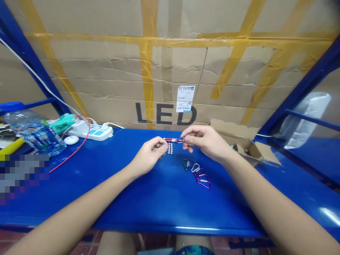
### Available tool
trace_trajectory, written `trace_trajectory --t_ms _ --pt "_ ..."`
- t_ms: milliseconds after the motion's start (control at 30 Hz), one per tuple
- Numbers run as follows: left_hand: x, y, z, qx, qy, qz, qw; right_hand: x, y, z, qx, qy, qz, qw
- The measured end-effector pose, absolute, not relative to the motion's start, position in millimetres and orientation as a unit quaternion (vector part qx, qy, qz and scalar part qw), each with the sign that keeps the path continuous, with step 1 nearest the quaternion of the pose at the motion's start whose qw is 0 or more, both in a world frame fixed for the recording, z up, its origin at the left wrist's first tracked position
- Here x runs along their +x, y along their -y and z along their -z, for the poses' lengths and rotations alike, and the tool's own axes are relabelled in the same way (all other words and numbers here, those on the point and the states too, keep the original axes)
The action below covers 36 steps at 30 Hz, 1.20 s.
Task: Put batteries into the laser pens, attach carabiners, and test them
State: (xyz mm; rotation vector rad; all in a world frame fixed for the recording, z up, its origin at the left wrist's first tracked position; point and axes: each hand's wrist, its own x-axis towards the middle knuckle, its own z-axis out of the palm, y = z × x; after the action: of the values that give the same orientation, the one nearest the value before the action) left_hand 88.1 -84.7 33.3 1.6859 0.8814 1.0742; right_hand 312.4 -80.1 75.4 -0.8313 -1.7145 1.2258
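Note:
My left hand (150, 156) is closed in a pinch beside two short rows of small silver button cells (170, 148). Whatever its fingertips hold is too small to make out. Thumb and fingers of my right hand (203, 141) are pressed together too, round a tiny dark piece that I cannot name. Between the hands, behind the cells, lies a red metal tube like a small keychain flashlight (170, 140). Nearer to me, below the right hand, several carabiners in green, blue, silver and purple (196, 167) form a curved line on the blue table (148, 202).
An open cardboard box (255, 150) with small items stands at the right rear. On the left are a water bottle (33, 131), a white power strip (98, 133) and a red cable (79, 150). A large taped carton (111, 81) walls off the back.

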Motion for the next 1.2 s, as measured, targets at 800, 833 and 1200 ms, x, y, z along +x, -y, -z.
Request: trace_trajectory --t_ms 800,833,1200 --pt "98 98 -15 0.808 -0.346 -0.376 0.293 302 95 -28 -0.359 0.820 -0.226 0.385" --pt "98 99 -17 0.810 -0.351 -0.374 0.285 302 95 -28 -0.363 0.822 -0.212 0.386" --pt "99 96 -19 0.844 -0.377 -0.324 0.205 306 96 -31 -0.333 0.882 -0.087 0.321"
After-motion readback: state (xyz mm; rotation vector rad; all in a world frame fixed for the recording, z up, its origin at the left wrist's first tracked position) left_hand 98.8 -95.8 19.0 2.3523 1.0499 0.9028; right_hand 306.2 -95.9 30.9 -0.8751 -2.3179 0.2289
